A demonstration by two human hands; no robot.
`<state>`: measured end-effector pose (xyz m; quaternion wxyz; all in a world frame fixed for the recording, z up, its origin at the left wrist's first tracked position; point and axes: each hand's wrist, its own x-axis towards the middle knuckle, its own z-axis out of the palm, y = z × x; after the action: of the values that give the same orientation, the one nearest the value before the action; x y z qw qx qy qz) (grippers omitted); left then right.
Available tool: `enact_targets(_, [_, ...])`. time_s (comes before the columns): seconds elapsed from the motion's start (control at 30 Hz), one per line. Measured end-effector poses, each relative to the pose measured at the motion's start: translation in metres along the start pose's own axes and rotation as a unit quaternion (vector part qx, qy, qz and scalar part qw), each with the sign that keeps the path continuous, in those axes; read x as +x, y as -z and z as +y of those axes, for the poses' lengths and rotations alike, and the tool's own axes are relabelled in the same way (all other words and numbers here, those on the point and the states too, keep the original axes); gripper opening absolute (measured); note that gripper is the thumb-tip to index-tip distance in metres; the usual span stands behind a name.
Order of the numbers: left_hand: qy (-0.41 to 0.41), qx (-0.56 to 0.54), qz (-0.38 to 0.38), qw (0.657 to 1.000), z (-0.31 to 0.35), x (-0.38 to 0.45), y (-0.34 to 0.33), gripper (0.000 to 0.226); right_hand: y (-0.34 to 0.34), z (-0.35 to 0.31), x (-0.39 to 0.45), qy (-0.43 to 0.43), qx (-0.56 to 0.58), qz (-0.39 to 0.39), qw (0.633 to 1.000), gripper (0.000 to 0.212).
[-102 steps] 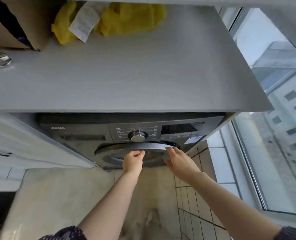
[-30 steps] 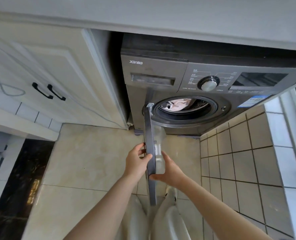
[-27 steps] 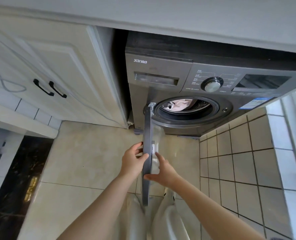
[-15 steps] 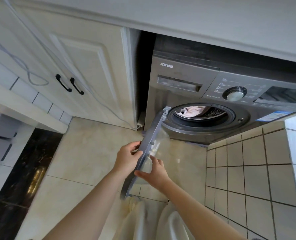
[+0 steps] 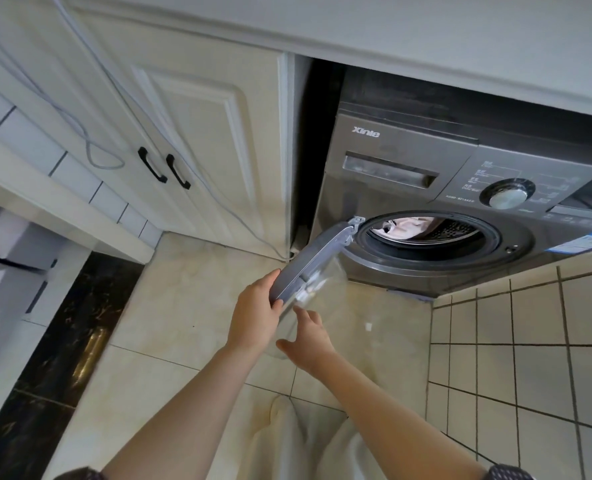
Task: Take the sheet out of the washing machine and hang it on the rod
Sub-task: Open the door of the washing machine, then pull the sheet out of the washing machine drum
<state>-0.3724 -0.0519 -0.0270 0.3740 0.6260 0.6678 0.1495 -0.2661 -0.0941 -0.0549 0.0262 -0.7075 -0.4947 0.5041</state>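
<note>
Sheet (image 5: 412, 226) — lying bunched in the drum, up and right of your hands. Your left hand (image 5: 255, 319) is gripping the door (image 5: 313, 261) edge; your right hand (image 5: 307, 337) — nearer the opening — is hovering with loosely spread fingers, holding nothing.

Cream cabinet doors (image 5: 197, 133) with black handles (image 5: 152, 165) stand under a pale countertop (image 5: 426, 39), above glossy beige floor tiles (image 5: 183, 306).

Sheet (image 5: 412, 226) inside washing machine (image 5: 408, 188) drum, open door (image 5: 310, 263) left, cabinet (image 5: 197, 133) further left.
</note>
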Motion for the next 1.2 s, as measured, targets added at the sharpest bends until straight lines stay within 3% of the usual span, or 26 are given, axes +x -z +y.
enact_targets(0.23, [-0.047,0.048,0.053,0.996,0.011,0.01,-0.003,0.051,0.024,0.018,-0.001,0.011,-0.019,0.017,1.0,0.068])
enact_targets(0.47, [-0.156,0.075,0.119,0.978,0.063,0.021,-0.033,0.045,0.097,0.08,-0.008,-0.006,-0.058,0.066,0.996,0.058])
enact_targets(0.6, [-0.188,0.105,0.106,0.971,0.094,0.022,-0.074,0.041,0.15,0.125,-0.007,-0.016,-0.086,0.079,0.993,0.054])
enact_targets(0.87, [-0.163,0.152,0.061,0.973,0.138,0.033,-0.17,0.039,0.246,0.211,0.018,-0.007,-0.113,0.099,0.989,0.054])
enact_targets(1.2, [-0.172,0.213,0.009,0.962,0.133,0.097,-0.268,0.045,0.274,0.272,0.106,0.054,-0.14,0.142,0.978,0.054])
